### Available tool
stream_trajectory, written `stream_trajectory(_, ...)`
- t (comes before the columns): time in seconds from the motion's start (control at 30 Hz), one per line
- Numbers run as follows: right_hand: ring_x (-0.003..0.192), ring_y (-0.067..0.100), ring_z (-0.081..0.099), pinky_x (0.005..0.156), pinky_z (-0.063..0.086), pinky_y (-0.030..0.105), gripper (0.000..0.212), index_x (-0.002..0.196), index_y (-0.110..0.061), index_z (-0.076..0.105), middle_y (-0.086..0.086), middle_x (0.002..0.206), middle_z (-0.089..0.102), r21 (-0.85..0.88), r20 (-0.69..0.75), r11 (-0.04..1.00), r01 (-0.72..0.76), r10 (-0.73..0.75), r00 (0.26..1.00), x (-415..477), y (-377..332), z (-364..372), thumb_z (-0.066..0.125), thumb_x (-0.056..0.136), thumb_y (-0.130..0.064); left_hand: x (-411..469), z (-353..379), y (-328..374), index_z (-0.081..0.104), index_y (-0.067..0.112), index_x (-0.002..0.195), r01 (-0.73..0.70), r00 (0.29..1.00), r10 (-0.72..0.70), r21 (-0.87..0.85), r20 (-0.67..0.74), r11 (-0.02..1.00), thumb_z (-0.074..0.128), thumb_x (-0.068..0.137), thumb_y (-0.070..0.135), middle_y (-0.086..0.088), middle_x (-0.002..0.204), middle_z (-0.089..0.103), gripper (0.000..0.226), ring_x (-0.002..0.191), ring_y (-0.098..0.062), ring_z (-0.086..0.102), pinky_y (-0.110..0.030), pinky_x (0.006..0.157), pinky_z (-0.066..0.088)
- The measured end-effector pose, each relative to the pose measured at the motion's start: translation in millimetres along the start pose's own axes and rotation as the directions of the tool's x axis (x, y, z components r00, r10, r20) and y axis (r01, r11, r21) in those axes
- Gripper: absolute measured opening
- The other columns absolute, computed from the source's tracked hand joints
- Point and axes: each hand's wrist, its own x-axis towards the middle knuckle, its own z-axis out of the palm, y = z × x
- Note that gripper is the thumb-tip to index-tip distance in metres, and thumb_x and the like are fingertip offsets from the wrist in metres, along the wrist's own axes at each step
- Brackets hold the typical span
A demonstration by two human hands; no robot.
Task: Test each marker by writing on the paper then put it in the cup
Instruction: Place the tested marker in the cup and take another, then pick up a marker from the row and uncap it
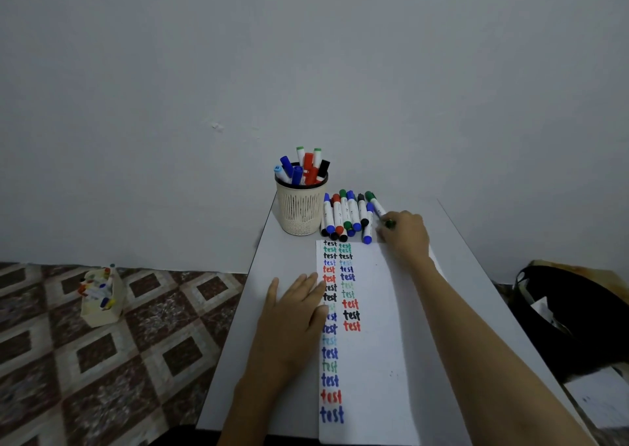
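A white paper (381, 343) lies lengthwise on the grey table (476, 275), covered with two columns of coloured "test" words. My left hand (292, 313) rests flat on the paper's left edge. At the far end stands a cream mesh cup (301, 209) holding several markers (306, 166). Beside it on the right lies a pile of several capped markers (347, 216). My right hand (405, 234) reaches to the pile's right side and its fingers curl round a green marker (374, 202), whose cap points away from me.
A plain grey wall rises just behind the table. On the patterned tile floor to the left sits a small cream box (100, 304) with more markers. A black bag (571, 313) lies to the right of the table.
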Motion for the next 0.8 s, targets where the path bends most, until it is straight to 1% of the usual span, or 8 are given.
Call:
stream_trajectory(0.2, 0.082, 0.023, 0.053, 0.068, 0.032, 0.024, 0.015, 0.097, -0.008, 0.071, 0.014, 0.100, 0.057, 0.247, -0.272, 0.966, -0.080, 0.148, 0.951, -10, 0, -5, 0.058, 0.089, -0.008, -1, -3, 3, 0.024, 0.026, 0.144, -0.005, 1.000, 0.005, -0.021, -0.017, 1.000, 0.010, 0.088, 0.043, 0.010, 0.152, 0.021, 0.060, 0.139, -0.001, 0.012, -0.036, 0.115, -0.008)
stream_trajectory(0.3, 0.086, 0.021, 0.058, 0.070, 0.040, 0.015, 0.018, 0.106, -0.008, 0.068, 0.011, 0.104, 0.054, 0.478, -0.397, 0.879, 0.010, 0.206, 0.894, -18, -4, -13, 0.062, 0.089, -0.012, 0, -2, 2, 0.027, 0.026, 0.143, -0.011, 0.999, 0.009, -0.035, -0.037, 0.999, 0.012, 0.088, 0.044, 0.010, 0.151, 0.024, 0.060, 0.139, -0.001, 0.014, -0.036, 0.115, -0.007)
stream_trajectory(0.37, 0.088, 0.019, 0.059, 0.073, 0.053, 0.022, 0.021, 0.110, -0.008, 0.066, 0.006, 0.103, 0.052, 0.639, -0.433, 0.764, 0.092, 0.259, 0.863, -26, -6, -22, 0.063, 0.089, -0.011, -1, -1, 1, 0.029, 0.025, 0.142, -0.022, 0.998, 0.019, -0.051, -0.061, 0.998, 0.014, 0.088, 0.045, 0.009, 0.150, 0.026, 0.060, 0.138, -0.002, 0.016, -0.035, 0.115, -0.006)
stream_trajectory(0.47, 0.085, 0.018, 0.059, 0.060, 0.054, 0.019, 0.025, 0.113, -0.008, 0.065, 0.010, 0.105, 0.056, 0.847, -0.332, 0.522, 0.103, 0.369, 0.868, -47, -15, -39, 0.066, 0.089, -0.012, -2, 2, -1, 0.034, 0.021, 0.141, -0.051, 0.992, 0.040, -0.085, -0.119, 0.995, 0.012, 0.086, 0.050, 0.006, 0.147, 0.033, 0.066, 0.136, -0.004, 0.024, -0.035, 0.116, -0.001)
stream_trajectory(0.57, 0.072, 0.013, 0.058, 0.054, 0.049, 0.021, 0.022, 0.108, -0.003, 0.068, 0.011, 0.092, 0.062, 0.952, -0.171, 0.298, 0.073, 0.315, 0.934, -82, -29, -55, 0.065, 0.090, -0.014, -2, 6, -2, 0.037, 0.017, 0.139, -0.083, 0.976, 0.055, -0.127, -0.212, 0.988, 0.022, 0.087, 0.050, 0.001, 0.142, 0.043, 0.063, 0.131, -0.008, 0.035, -0.039, 0.116, 0.011)
stream_trajectory(0.67, 0.062, 0.011, 0.058, 0.047, 0.048, 0.020, 0.019, 0.103, 0.002, 0.064, 0.007, 0.079, 0.062, 0.962, -0.044, 0.272, 0.011, 0.118, 0.992, -124, -44, -57, 0.056, 0.094, -0.013, -6, 0, 5, 0.035, 0.016, 0.139, -0.140, 0.964, 0.076, -0.246, -0.255, 0.959, 0.034, 0.088, 0.051, 0.004, 0.136, 0.046, 0.062, 0.123, -0.008, 0.043, -0.035, 0.110, 0.028)
stream_trajectory(0.73, 0.063, 0.015, 0.060, 0.047, 0.049, 0.020, 0.020, 0.103, 0.002, 0.062, 0.011, 0.081, 0.063, 0.955, 0.049, 0.292, -0.043, -0.014, 0.999, -150, -58, -53, 0.053, 0.095, -0.015, -10, -9, 12, 0.036, 0.018, 0.137, -0.181, 0.962, 0.092, -0.350, -0.256, 0.919, 0.037, 0.089, 0.050, 0.006, 0.125, 0.049, 0.058, 0.110, -0.007, 0.050, -0.025, 0.095, 0.042)
stream_trajectory(0.8, 0.065, 0.017, 0.061, 0.048, 0.051, 0.022, 0.022, 0.106, 0.001, 0.060, 0.011, 0.081, 0.064, 0.960, 0.116, 0.267, -0.089, -0.087, 0.989, -168, -70, -48, 0.054, 0.095, -0.018, -11, -14, 15, 0.045, 0.014, 0.130, -0.244, 0.935, 0.136, -0.316, -0.328, 0.917, 0.036, 0.093, 0.042, 0.001, 0.110, 0.056, 0.047, 0.093, -0.010, 0.055, -0.026, 0.079, 0.050)
